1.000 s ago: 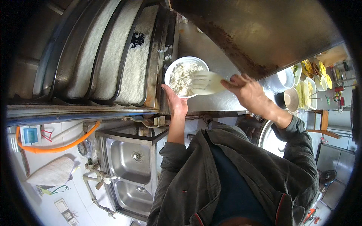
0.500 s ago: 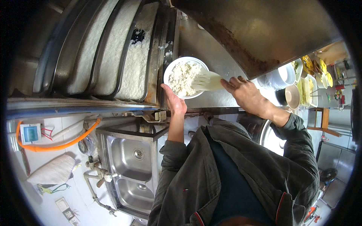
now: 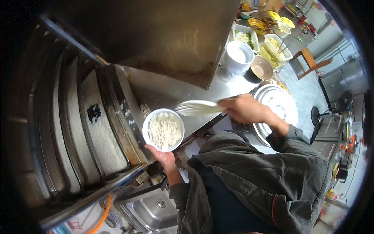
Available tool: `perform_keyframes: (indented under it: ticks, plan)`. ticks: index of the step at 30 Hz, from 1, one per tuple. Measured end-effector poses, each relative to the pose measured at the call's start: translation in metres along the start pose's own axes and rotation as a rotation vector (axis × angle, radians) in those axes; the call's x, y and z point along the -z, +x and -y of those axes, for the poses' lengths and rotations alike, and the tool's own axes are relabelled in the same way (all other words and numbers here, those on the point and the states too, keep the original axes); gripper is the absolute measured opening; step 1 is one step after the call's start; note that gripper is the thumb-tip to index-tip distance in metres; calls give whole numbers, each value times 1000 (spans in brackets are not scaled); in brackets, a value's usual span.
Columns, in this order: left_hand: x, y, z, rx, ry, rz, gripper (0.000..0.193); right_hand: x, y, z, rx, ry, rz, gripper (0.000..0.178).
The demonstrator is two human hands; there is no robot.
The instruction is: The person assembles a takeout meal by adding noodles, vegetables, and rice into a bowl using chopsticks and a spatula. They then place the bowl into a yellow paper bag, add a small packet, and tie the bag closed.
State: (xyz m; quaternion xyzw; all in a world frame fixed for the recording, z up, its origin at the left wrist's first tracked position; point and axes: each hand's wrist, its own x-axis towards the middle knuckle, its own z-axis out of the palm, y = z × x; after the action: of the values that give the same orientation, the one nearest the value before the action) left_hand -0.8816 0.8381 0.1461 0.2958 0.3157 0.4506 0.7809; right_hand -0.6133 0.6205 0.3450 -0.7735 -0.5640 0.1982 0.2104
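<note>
A round white bowl (image 3: 144, 136) of cooked rice (image 3: 164, 130) rests on my left hand (image 3: 163, 157), which supports it from below at the near side; the fingers under it are mostly hidden. My right hand (image 3: 246, 109) is closed round the handle of a pale slotted rice paddle (image 3: 198, 108). The paddle's slotted end sits just beyond the bowl's right rim, and no rice shows on it. To the left of the bowl, long metal trays of rice (image 3: 109, 146) stand in a steamer cabinet; the nearest tray has a dark scooped-out patch.
A metal door or panel (image 3: 163, 43) juts over the steel counter (image 3: 146, 84). At the upper right are stacked white bowls (image 3: 239, 52), a brown bowl (image 3: 261, 67), food containers (image 3: 272, 54) and a large lidded pot (image 3: 274, 105). A sink (image 3: 156, 208) lies below.
The rice paddle has come off the rice to beside the bowl's right rim. The view has turned, bringing more of the right-hand counter and pot into sight. My left hand still supports the bowl.
</note>
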Motion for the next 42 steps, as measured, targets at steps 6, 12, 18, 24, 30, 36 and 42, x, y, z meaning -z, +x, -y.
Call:
perform_keyframes:
  ticks: [6, 12, 18, 24, 30, 36, 42]
  plan:
    - [-3, -9, 1, 60, -138, 137, 73, 33, -69, -131, -763, 341, -270, 22]
    - [-26, 11, 10, 277, -312, 160, 71, -31, 1, -306, -607, 820, -477, 31]
    - [-31, -2, -3, 269, -395, 102, 70, -15, 67, -191, -426, 432, -749, 73]
    - [-16, -19, -2, 245, -326, 104, 68, 2, 125, -156, 163, 707, -670, 41]
    - [29, -80, -10, 224, -300, 89, 69, -26, 119, -95, 202, 1135, -389, 36]
    - [103, -157, -46, 225, -288, 63, 72, -61, 113, 90, 361, 1122, -266, 35]
    - [154, -216, -71, 120, -237, 37, 75, -117, 118, 223, 435, 967, -376, 41]
